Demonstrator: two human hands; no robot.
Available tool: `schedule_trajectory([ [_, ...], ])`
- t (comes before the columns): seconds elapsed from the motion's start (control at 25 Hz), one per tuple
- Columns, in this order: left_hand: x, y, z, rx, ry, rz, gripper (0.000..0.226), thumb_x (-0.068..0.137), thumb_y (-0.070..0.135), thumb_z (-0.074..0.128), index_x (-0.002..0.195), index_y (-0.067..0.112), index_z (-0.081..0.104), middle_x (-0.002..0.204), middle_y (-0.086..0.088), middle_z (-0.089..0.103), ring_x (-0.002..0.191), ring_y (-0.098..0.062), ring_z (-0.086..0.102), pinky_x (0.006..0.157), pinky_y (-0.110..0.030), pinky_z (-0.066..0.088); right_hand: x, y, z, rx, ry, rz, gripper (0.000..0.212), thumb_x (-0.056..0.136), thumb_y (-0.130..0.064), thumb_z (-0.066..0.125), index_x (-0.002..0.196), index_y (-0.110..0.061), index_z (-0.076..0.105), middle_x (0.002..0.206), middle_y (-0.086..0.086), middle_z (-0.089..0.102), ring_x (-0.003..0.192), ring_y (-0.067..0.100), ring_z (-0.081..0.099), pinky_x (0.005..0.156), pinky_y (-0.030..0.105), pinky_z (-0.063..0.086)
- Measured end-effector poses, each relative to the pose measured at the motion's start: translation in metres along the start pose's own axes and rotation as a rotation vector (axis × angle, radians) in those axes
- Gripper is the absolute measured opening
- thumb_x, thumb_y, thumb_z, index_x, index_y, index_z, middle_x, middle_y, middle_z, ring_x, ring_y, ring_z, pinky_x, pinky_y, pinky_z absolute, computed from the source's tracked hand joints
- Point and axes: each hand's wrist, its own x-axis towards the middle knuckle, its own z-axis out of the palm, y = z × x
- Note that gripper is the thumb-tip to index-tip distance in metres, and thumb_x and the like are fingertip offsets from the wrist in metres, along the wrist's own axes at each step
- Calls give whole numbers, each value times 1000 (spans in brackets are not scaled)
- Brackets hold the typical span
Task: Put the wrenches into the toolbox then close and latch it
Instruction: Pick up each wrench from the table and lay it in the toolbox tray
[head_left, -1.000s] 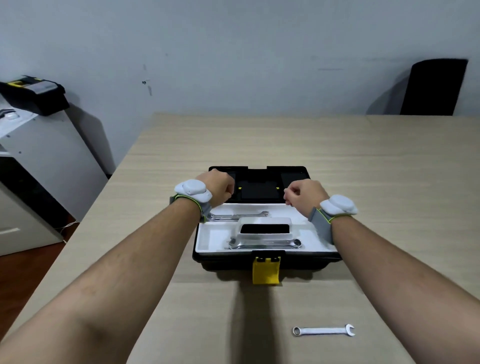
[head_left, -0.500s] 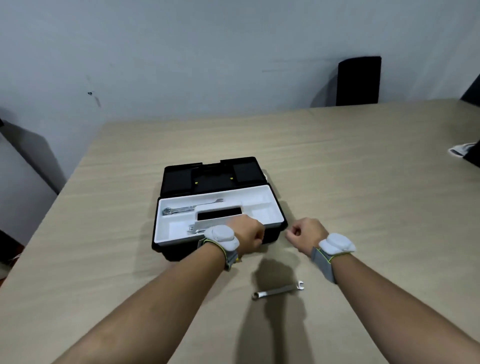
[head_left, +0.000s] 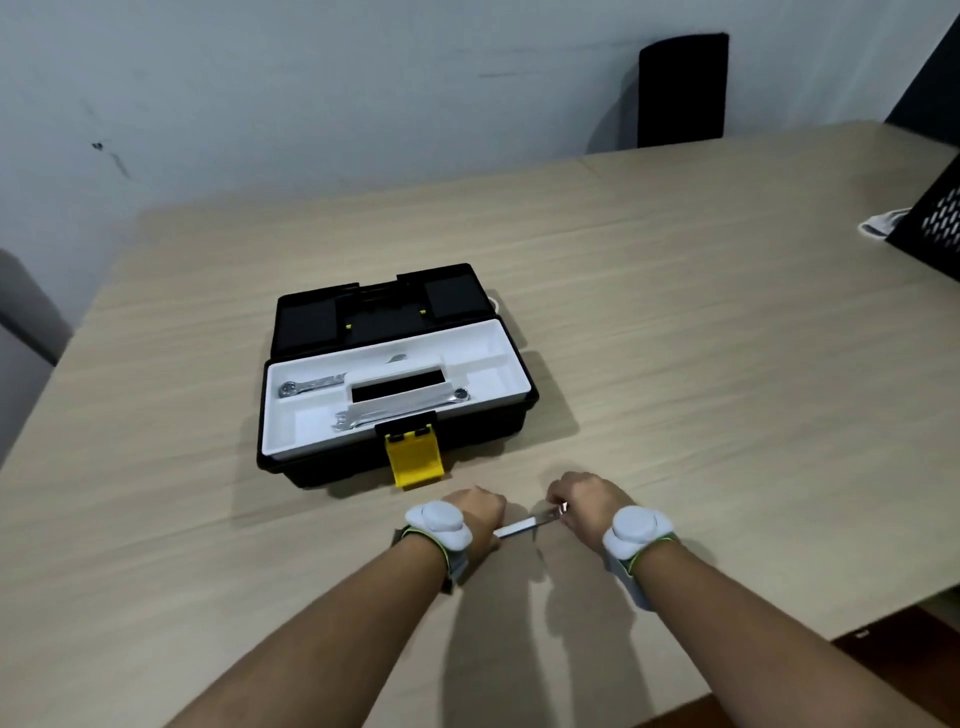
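Head view: both hands, left hand and right hand, grasped the last wrench near the desk's front edge (2 already lay inside); next, lift it into the toolbox.

The open black plastic toolbox sits on the pale wooden table at your 11 o'clock. In its white tray lie two steel wrenches. At 12 o'clock, nearer to you, a third steel wrench lies between your left hand and right hand.

2 hands low, close together, apparently curled
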Motion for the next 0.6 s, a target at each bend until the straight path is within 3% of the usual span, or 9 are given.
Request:
schedule_trajectory([
  [0.2,-1,0,-12,5,-27,-1,26,86,19,57,109,7,62,118,-17,64,105,-35,61,86,-38,51,3,1,-18,112,-78,37,22,84,-14,63,105,-11,68,118,12,61,110,28,58,92,29,47],
  [0.44,-14,-17,-114,-21,166,-21,25,86,27,65,101,8,68,109,-13,69,102,-31,63,80,-33,51,22,-8,-116,136,116,22,23,84,-19,67,105,-9,71,111,13,71,106,26,63,87,25,46],
  [0.6,-13,-42,-172,-23,267,-78,22,85,19,68,102,5,69,108,-13,71,101,-30,65,76,-32,49,47,-21,-168,109,236,-11,22,87,-16,64,107,-10,71,114,11,70,110,24,61,92,25,44],
])
